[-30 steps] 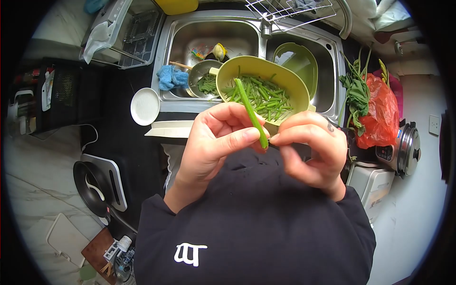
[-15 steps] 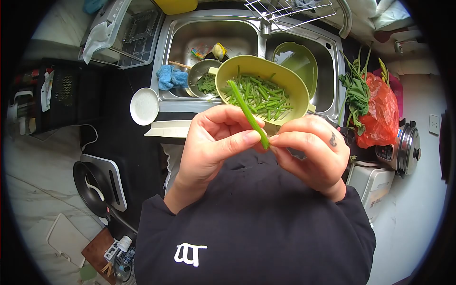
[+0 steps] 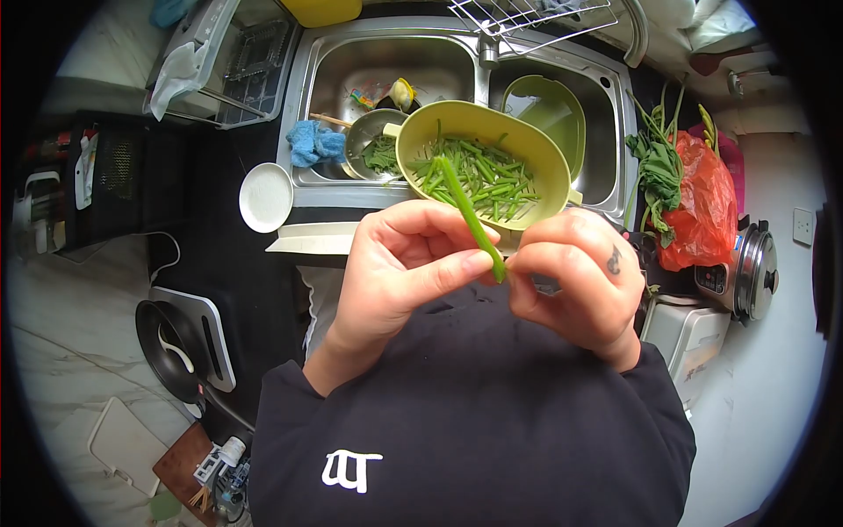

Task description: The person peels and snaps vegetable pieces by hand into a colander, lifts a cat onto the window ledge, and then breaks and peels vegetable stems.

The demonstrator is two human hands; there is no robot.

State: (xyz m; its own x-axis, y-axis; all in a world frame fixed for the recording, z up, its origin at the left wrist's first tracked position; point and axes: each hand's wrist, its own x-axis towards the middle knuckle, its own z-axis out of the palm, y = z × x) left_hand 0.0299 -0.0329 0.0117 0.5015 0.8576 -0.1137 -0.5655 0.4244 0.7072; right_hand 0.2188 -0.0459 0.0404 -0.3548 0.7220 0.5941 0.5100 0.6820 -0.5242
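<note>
Between thumb and fingers, my left hand [image 3: 408, 268] pinches a green vegetable stalk [image 3: 466, 206], which slants up and to the left. Just right of the stalk's lower end is my right hand [image 3: 580, 277], thumb and forefinger pressed together. Whatever may be in that pinch is too small to make out. Behind both hands, an oval yellow-green colander [image 3: 549, 162] holds many short cut stalk pieces [image 3: 492, 176]. It sits over the front of the double sink.
A metal bowl [image 3: 356, 145] with greens and a blue cloth [image 3: 316, 143] lie left of the colander. A green basin [image 3: 566, 114] leans in the right sink [image 3: 606, 167]. Leafy stalks [image 3: 659, 171] and a red plastic bag [image 3: 702, 206] are at right, a white plate [image 3: 266, 198] at left.
The stalk has shifted slightly right and down in my left hand. My right fingertips have drawn a little to the right, away from its lower end.
</note>
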